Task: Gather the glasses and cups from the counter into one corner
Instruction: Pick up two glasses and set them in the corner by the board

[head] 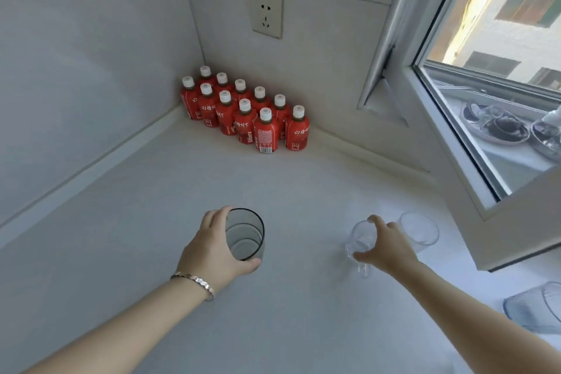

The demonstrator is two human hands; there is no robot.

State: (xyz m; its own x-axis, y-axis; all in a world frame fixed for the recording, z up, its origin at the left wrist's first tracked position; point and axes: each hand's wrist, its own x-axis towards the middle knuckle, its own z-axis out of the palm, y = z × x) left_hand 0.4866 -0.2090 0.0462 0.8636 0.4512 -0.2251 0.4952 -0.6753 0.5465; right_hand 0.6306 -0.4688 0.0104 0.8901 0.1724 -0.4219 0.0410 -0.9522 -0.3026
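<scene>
Both arms outstretched: left hand [217, 252] wraps grey glass [245, 234], right hand [385, 247] cups clear cup [361, 237].

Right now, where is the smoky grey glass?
The smoky grey glass stands on the white counter, left of centre in the head view, gripped by the left hand, in front of the red juice bottles.

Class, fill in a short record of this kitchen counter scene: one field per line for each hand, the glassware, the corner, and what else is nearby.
left hand: left hand wrapped around the grey glass, upright on the counter
right hand: right hand gripping the clear cup from above
other glassware: clear glass just right of the right hand; bluish container at the right edge
corner: red bottles in two rows, white caps
wall: socket above the bottles
right side: open window
</scene>
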